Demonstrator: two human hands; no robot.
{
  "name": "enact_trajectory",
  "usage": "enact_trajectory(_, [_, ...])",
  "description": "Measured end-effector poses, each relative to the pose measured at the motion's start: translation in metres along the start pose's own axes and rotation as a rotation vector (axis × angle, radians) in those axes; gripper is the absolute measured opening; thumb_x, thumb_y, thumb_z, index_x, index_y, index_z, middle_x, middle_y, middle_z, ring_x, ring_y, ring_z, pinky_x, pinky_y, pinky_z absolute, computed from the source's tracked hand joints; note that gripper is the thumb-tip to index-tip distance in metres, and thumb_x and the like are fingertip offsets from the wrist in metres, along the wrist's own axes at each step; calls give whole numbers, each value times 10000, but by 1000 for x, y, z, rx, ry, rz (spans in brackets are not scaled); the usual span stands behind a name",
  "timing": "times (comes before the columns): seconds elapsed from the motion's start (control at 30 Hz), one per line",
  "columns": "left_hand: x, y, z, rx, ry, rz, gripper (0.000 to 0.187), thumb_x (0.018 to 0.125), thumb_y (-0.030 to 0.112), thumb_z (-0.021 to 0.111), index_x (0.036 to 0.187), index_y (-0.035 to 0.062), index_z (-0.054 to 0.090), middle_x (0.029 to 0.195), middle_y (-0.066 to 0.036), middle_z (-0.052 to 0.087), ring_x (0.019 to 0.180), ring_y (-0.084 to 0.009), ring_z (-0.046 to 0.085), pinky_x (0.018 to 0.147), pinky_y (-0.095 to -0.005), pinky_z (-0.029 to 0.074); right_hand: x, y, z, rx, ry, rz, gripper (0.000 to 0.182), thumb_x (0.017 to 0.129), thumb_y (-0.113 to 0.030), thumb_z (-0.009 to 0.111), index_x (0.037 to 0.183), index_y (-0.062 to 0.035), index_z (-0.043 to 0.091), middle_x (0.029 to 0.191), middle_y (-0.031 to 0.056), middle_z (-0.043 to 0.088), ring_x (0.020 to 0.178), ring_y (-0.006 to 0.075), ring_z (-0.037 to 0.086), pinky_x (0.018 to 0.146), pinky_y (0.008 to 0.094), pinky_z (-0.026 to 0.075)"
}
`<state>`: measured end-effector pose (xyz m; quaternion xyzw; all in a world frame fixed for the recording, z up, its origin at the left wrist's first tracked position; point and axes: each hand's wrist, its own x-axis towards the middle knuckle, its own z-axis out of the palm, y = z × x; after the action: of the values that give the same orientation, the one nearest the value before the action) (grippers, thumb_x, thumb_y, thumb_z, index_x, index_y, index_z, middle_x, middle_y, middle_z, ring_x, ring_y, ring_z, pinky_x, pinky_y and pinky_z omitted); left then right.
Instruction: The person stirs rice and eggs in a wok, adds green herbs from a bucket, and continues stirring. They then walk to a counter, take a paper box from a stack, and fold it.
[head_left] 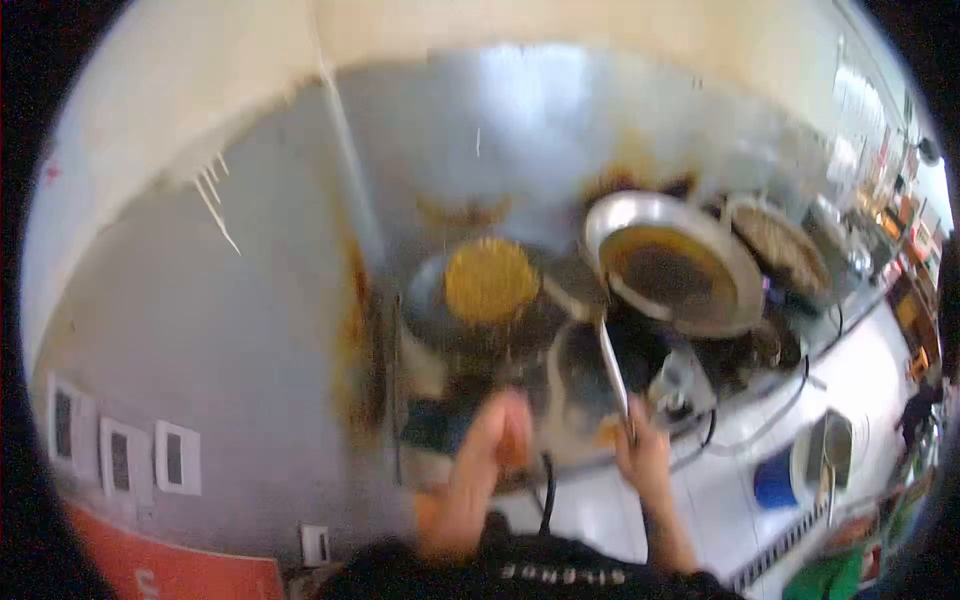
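Note:
My right hand grips the dark end of a long-handled metal utensil. Its shaft slants up and left toward the stove, where blur hides the shape of its head. In front of my body is my left hand, raised before the stove's front edge. Motion smears its fingers, so I cannot make out whether it holds anything. Beyond it, a round golden-yellow mass of food shows at a dark wok on the left burner.
A wide metal pan with brown liquid stands right of the wok, and another pan lies behind it. A stained metal wall borders the left. A blue bucket is on the tiled floor at right.

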<state>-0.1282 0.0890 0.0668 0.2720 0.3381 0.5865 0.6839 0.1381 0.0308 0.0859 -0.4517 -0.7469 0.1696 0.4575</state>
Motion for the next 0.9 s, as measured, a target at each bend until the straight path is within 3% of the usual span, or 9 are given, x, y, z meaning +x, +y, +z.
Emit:
enact_trajectory(0.1, [-37, -19, 33, -179, 52, -27, 331, 820, 214, 468, 497, 178, 407, 401, 37, 337, 307, -131, 339, 301, -271, 276, 8, 6, -29, 13, -33, 43, 333, 834, -72, 554, 1148, 34, 524, 654, 146, 589, 559, 131, 573, 496, 291, 421])
enact_trajectory(0.17, [-43, -10, 66, -219, 391, 27, 372, 848, 271, 476, 496, 178, 406, 422, 22, 374, 325, -122, 374, 290, -273, 288, -50, 7, -67, -15, -172, 83, 337, 831, -69, 558, 1150, 34, 528, 670, 117, 597, 562, 111, 539, 500, 259, 412])
enact_trajectory(0.3, [21, 19, 64, -105, -266, 329, 298, 883, 246, 461, 598, 158, 459, 513, 13, 451, 381, -105, 428, 312, -256, 337, -23, 38, -106, 25, -14, -85, 325, 844, -73, 551, 1149, 36, 530, 676, 92, 570, 561, 78, 452, 515, 215, 381])
enact_trajectory(0.37, [-34, -22, 52, -135, -14, 255, 208, 897, 249, 468, 724, 145, 522, 524, 44, 436, 420, -72, 409, 379, -194, 345, -43, 34, -122, 28, -261, 363, 345, 843, -72, 551, 1164, 48, 519, 807, 132, 631, 679, 69, 541, 631, 195, 439])
enact_trajectory(0.47, [-22, 27, 99, -185, 4, 233, 248, 881, 253, 459, 657, 151, 485, 502, 25, 437, 404, -90, 419, 356, -228, 349, -46, 74, -117, 88, 75, 144, 296, 856, -97, 564, 1122, 31, 553, 685, 74, 574, 586, 77, 495, 525, 226, 395])
enact_trajectory(0.63, [-56, -34, 58, -9, 280, 221, 264, 896, 325, 446, 708, 155, 519, 576, 42, 464, 524, -99, 468, 516, -267, 382, -57, 40, -137, 250, 16, 499, 402, 890, -147, 531, 1239, 39, 457, 928, 73, 619, 585, 63, 469, 511, 204, 386])
enact_trajectory(0.73, [-24, 4, 67, 55, 169, 223, 336, 900, 337, 414, 670, 130, 545, 569, -22, 528, 513, -105, 515, 488, -280, 416, -52, 58, -105, 345, 207, 432, 335, 883, -148, 538, 1172, 17, 500, 714, -2, 514, 485, 25, 372, 424, 186, 296])
enact_trajectory(0.83, [-105, -99, 21, -164, 214, -66, 442, 917, 375, 342, 658, 107, 578, 563, -41, 554, 497, -103, 530, 425, -281, 401, -92, 31, -126, 113, 130, 426, 278, 884, -129, 522, 1132, -5, 533, 583, -50, 427, 438, 22, 321, 379, 195, 239])
enact_trajectory(0.9, [-43, -24, 8, -150, 68, 20, 439, 925, 373, 326, 649, 124, 558, 535, -19, 516, 459, -102, 486, 381, -275, 357, -70, 43, -115, 173, 224, 395, 299, 883, -110, 506, 1161, -3, 532, 608, -46, 443, 469, 25, 347, 404, 190, 244])
